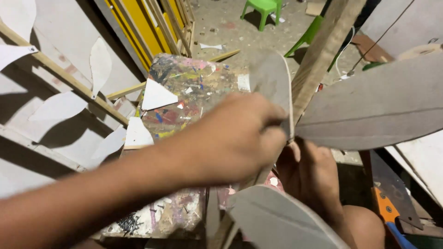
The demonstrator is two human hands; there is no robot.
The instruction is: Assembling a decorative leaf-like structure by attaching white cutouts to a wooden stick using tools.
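- We are in a rough workshop with a dusty concrete floor (230, 32), green plastic chairs (265, 9) at the far side and yellow boards (138, 23) leaning to the left; a paint-spattered table (194, 87) sits below us.
- Our left hand (230, 138) reaches across the view and is closed on the lower end of a grey leaf-shaped panel (272, 80), thumb and fingers pinching its edge where it meets a wooden post (323, 50).
- Our right hand (309, 170) sits under that joint, mostly hidden by the left; we cannot tell whether it grips anything or only props from below.
- A bigger grey leaf (378, 106) fans out to the right from the same post, and a third (277, 221) lies low in front of us.
- To do this well, we judge that the small leaf should be held firm at its base, right against the post, so that it does not twist while it is set.
- We should keep its edge lined up with the big leaf beside it, the two touching or nearly so at the root.
- Support from below looks wise, since the panel seems thin and may flex.
- White triangles (157, 94) and a pile of dark nails (129, 223) lie on the table; an orange-handled saw (392, 203) rests at lower right, near our knee, and we should mind it.
- White leaf cut-outs (99, 64) are fixed on the frame at left.
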